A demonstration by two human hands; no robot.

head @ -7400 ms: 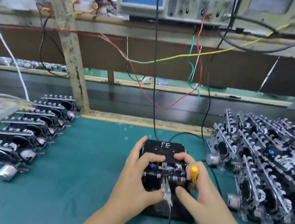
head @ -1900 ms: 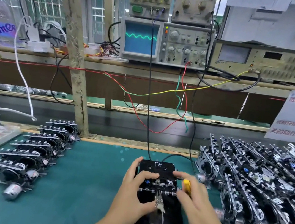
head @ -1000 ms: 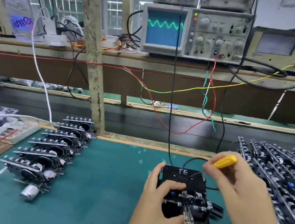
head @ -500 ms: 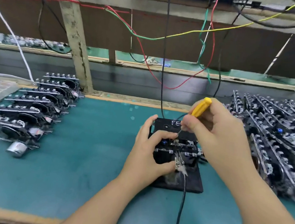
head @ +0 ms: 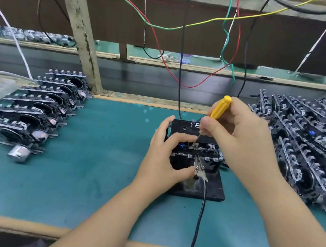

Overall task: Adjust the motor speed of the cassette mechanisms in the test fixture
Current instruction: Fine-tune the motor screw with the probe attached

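Head view, single entry.

Item 1: test fixture [head: 207, 188], black, on the teal bench mat [head: 95, 168], centre, marked with white letters at its far end. One cassette mechanism [head: 197, 154] is seated in it.

Item 2: left hand [head: 163, 160], fingers curled over the mechanism's near-left side and thumb at its near edge, gripping it down against the fixture.

Item 3: right hand [head: 240, 141], fingertips pinched together on a yellow-handled screwdriver [head: 219, 107]. The thin blade slopes down and left to the top of the mechanism; whether the tip sits in a trimmer slot is too small to tell.

Item 4: alligator clip [head: 198, 168] with black lead [head: 197, 220], attached at the mechanism's near edge, beside the left thumb.

Item 5: row of mechanisms [head: 31, 115], left of the mat, well apart from the fixture. Stack of mechanisms [head: 308, 149], right, near the right wrist.

Item 6: coloured wires [head: 169, 27], hanging behind the bench.

Handling note, as judgement: the step is the speed trim. Keep the left hand pressing so the unit cannot shift, hold the blade in line with the adjuster, turn in small amounts with light pressure, and avoid knocking the clip.
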